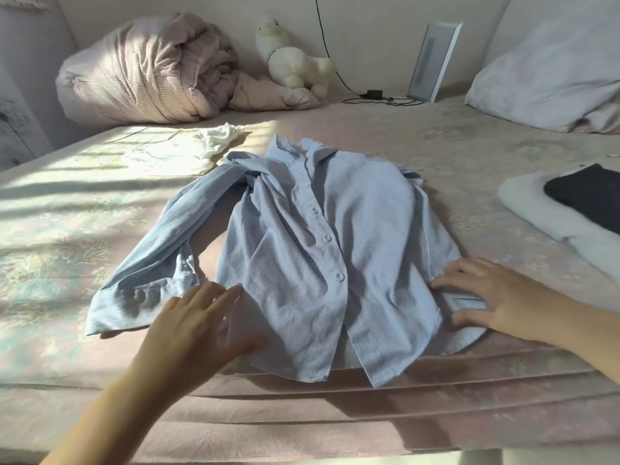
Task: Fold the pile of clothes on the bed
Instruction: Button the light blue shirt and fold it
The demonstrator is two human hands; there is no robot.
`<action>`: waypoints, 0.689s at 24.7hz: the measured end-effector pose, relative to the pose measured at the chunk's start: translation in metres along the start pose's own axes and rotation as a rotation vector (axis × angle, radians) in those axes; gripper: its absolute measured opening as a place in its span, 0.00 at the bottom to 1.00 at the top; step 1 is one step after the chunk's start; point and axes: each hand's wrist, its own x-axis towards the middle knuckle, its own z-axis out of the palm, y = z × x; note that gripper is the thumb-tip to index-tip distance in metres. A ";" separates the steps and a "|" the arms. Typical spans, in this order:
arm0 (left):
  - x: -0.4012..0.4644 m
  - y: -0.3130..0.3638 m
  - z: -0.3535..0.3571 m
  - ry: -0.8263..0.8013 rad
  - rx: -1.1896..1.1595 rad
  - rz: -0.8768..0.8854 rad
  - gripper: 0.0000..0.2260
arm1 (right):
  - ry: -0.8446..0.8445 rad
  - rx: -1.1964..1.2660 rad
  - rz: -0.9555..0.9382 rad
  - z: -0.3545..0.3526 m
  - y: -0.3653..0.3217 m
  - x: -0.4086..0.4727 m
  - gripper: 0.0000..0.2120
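Front and centre, a pale blue striped button-up shirt (322, 243) lies face up on a bed covered in a pink patterned sheet (469, 156), its placket buttoned, its collar pointing toward the far wall and its hem near the bed's front edge. One long sleeve (157, 263) stretches out to the left, cuff lying flat on the sheet. The person's left hand (198, 327) is spread, fingers straight, over the shirt's lower left edge; whether the palm actually touches the cloth cannot be told. The right hand (489, 293) rests on the shirt's right side, fingers bent lightly onto folded fabric there, gripping nothing visibly. The two hands sit well apart, one at each side of the garment. Beyond the collar a crumpled white garment (208, 146) lies in a patch of sunlight. At the right edge, a dark folded item (590, 196) rests on a light grey folded one (536, 216). Against the far wall sit a bundled pink duvet (144, 72), a white plush toy (295, 58), a black cable with adapter (372, 95) and a white pillow (553, 68).
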 end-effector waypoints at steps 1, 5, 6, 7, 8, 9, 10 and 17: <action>-0.001 -0.001 0.002 -0.066 0.041 0.025 0.45 | 0.009 0.021 0.026 0.001 0.003 0.002 0.25; 0.000 -0.010 0.006 -0.075 -0.003 0.129 0.40 | 0.130 -0.073 0.050 -0.003 0.002 0.004 0.20; 0.003 -0.014 0.005 -0.072 -0.106 0.103 0.31 | 0.199 -0.164 -0.041 -0.002 0.001 0.005 0.15; 0.007 -0.019 0.004 -0.049 -0.194 0.070 0.24 | 0.290 -0.243 -0.124 -0.002 0.000 0.005 0.10; 0.010 -0.023 0.000 -0.028 -0.259 0.028 0.19 | 0.365 -0.275 -0.153 -0.001 -0.003 0.003 0.11; 0.011 -0.024 -0.002 -0.002 -0.283 0.002 0.16 | 0.451 -0.275 -0.139 0.000 -0.003 0.000 0.13; 0.009 -0.023 -0.003 0.007 -0.274 -0.011 0.16 | 0.519 -0.255 -0.086 -0.003 -0.002 -0.004 0.15; 0.005 0.001 0.000 0.083 -0.107 0.072 0.07 | 0.148 -0.477 0.277 -0.005 0.018 -0.011 0.22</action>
